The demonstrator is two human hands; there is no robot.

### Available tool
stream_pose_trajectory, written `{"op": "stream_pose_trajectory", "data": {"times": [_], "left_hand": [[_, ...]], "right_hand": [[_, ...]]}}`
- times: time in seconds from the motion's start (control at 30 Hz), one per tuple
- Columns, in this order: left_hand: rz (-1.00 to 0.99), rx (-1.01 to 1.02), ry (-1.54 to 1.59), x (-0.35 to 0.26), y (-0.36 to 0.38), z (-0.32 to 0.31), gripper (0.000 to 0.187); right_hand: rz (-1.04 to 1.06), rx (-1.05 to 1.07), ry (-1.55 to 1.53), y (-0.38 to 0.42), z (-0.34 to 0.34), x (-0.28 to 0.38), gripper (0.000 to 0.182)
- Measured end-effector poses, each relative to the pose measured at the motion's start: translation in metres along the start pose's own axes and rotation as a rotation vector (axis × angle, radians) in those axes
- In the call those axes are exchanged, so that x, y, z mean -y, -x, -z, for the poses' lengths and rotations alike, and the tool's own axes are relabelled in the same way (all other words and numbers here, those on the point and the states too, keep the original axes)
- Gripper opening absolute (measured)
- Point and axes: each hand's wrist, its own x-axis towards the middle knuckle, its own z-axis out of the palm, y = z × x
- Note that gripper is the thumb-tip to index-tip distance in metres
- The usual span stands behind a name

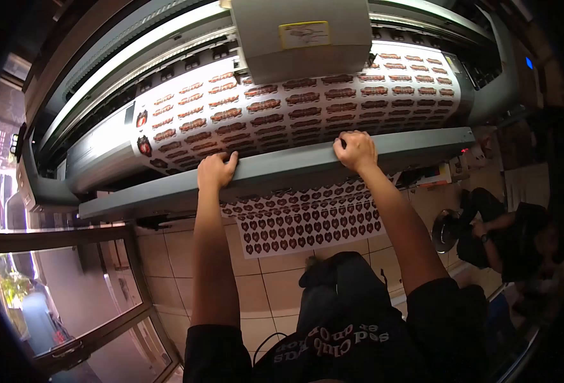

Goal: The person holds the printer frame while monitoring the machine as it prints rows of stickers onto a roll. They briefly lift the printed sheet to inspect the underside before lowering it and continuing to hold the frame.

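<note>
A large-format printer fills the upper part of the head view, with a long grey front bar (288, 159) running across it. My left hand (216, 171) is curled over the bar's upper edge, its thumb pointing to the right. Farther right, my right hand (357, 152) is closed on the same bar, knuckles up. Just beyond both hands lies a white printed sheet (186, 137) with rows of small reddish-brown designs. The grey print carriage (304, 45) sits above the sheet. Below the bar hangs more printed sheet (311, 233) with dark heart-like shapes. My fingertips are partly hidden.
A glass-paned door (65, 293) with a metal frame stands at the left. On the right, another person (502, 236) in dark clothes sits low near a round stool (446, 230). Pale floor tiles (269, 287) lie beneath the printer.
</note>
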Motion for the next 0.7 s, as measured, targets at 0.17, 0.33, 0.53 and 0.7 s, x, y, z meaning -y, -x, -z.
{"op": "stream_pose_trajectory", "data": {"times": [0.17, 0.33, 0.53, 0.7], "left_hand": [[0.060, 0.047, -0.014, 0.0009, 0.0004, 0.0021, 0.060], [0.081, 0.084, -0.044, -0.0035, 0.0031, 0.0064, 0.062], [0.059, 0.054, -0.028, -0.0025, 0.0034, 0.0036, 0.060], [0.045, 0.074, -0.051, -0.0006, 0.0016, 0.0037, 0.059]], "right_hand": [[0.051, -0.013, -0.001, -0.0011, -0.0033, -0.0028, 0.028], [0.044, -0.023, -0.001, -0.0008, -0.0024, -0.0020, 0.027], [0.057, -0.039, -0.013, -0.0004, -0.0036, -0.0023, 0.027], [0.044, -0.024, -0.006, -0.0007, -0.0007, -0.0004, 0.027]]}}
